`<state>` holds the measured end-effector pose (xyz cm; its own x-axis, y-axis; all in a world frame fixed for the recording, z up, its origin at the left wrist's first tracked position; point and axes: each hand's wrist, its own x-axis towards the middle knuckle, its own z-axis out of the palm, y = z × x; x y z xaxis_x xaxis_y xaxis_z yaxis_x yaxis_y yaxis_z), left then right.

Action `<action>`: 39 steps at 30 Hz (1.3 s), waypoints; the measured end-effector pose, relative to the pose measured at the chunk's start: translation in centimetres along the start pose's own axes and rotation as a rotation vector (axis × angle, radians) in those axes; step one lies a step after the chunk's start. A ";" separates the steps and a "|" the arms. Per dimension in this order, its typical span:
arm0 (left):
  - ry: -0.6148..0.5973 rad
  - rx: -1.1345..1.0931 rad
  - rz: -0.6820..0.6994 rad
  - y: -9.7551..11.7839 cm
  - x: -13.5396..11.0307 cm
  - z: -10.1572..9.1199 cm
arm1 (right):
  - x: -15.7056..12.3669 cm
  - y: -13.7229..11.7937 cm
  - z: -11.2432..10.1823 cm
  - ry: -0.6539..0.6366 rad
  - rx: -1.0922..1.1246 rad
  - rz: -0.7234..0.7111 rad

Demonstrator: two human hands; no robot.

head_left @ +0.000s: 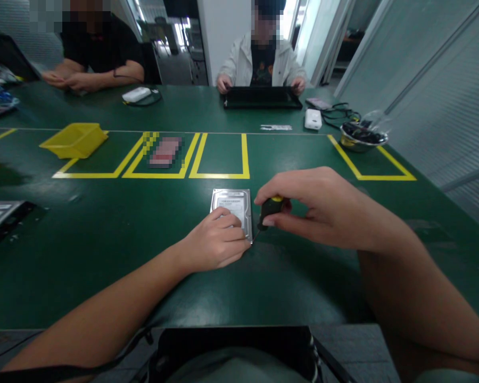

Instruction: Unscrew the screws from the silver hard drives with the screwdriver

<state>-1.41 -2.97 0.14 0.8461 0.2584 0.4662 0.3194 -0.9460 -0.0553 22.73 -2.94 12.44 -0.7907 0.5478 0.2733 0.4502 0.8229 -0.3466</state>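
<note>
A silver hard drive (pixel 232 198) with a printed label lies on the green table in front of me. My left hand (pixel 217 239) rests over its near half, fingers bent and closed on the drive, so much of that half is hidden. In my right hand (pixel 315 205) is a screwdriver (pixel 268 213) with a dark handle and a yellow end, pinched between thumb and fingers. Its thin shaft slants down to the drive's near right corner, close to my left fingertips. Whether the tip sits in a screw I cannot tell.
Yellow tape boxes mark the table (pixel 303 287). Beyond the drive are a yellow bin (pixel 76 141), a blurred-out pinkish object (pixel 165 152) and a metal bowl (pixel 363 139) of dark items. A dark-framed device (pixel 2 218) lies left. Across sit two people, one holding a black tray (pixel 262 98).
</note>
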 end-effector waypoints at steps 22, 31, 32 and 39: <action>0.014 -0.007 0.007 -0.2 0.0 0.2 | 0.2 0.3 0.6 -0.001 0.001 -0.035; 0.020 -0.021 0.011 -0.3 -0.1 0.3 | 0.2 0.2 0.3 -0.030 0.013 -0.025; 0.019 -0.020 0.010 -0.3 -0.1 0.3 | 0.1 0.2 0.3 -0.033 0.013 -0.021; 0.000 -0.023 0.007 -0.3 -0.1 0.3 | 0.1 0.3 0.3 -0.041 -0.003 -0.014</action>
<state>-1.47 -2.65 -0.21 0.8482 0.2521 0.4659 0.3037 -0.9520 -0.0378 22.64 -2.70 12.11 -0.8133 0.5293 0.2415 0.4398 0.8311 -0.3405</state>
